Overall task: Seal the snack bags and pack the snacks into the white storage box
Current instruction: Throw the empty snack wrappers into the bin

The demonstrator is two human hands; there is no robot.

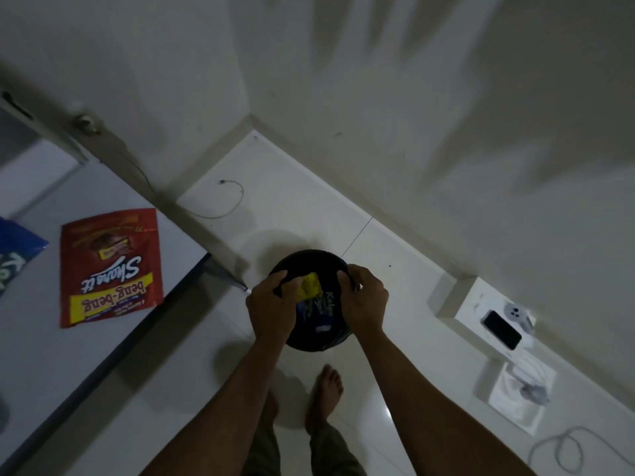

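Observation:
I hold a dark blue snack bag (321, 314) with white lettering and a yellow patch above the floor, in front of me. My left hand (271, 305) grips its left top edge and my right hand (364, 300) grips its right top edge. The bag bulges round between them. A red Beng-Beng snack bag (110, 266) lies flat on the white table (41, 365) at the left. A blue snack bag (15, 252) shows partly at the table's left edge. No white storage box is in view.
A white box (477, 304) with a dark phone (502, 329) on it stands by the wall at the right. Papers (522, 393) and a grey cable (563, 451) lie on the floor there. A thin cable (230, 201) lies near the corner. My bare feet (324, 393) stand below the bag.

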